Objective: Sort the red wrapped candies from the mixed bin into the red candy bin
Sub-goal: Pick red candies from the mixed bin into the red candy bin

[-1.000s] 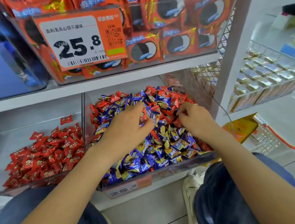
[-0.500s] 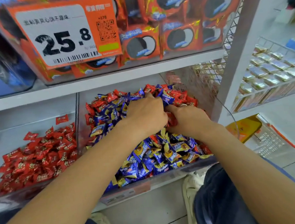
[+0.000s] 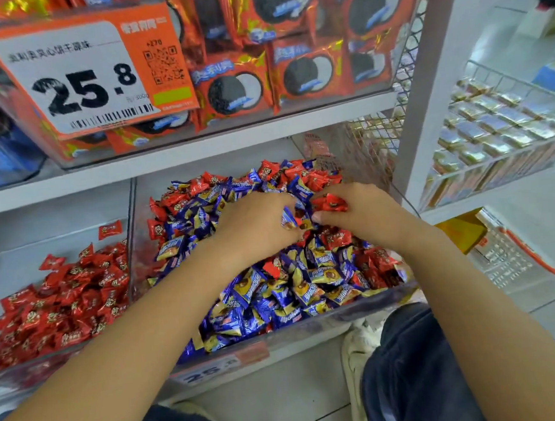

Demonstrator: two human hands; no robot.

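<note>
Both my hands are deep in the mixed bin (image 3: 311, 320): right hand (image 3: 362, 213) pinching a red candy (image 3: 332, 203) at the far side, left hand (image 3: 254, 225) curled around candies. Red candy bin (image 3: 33, 369) sits left.

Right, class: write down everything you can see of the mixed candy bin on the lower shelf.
The mixed bin is a clear plastic tub on the lower shelf, right of the red candy bin. It is heaped with blue and red wrapped candies, red mostly toward the back. An orange-and-white price label reading 25 sits on its front wall. The left hand and the right hand both dig into the pile; the right hand holds red candies.
</note>
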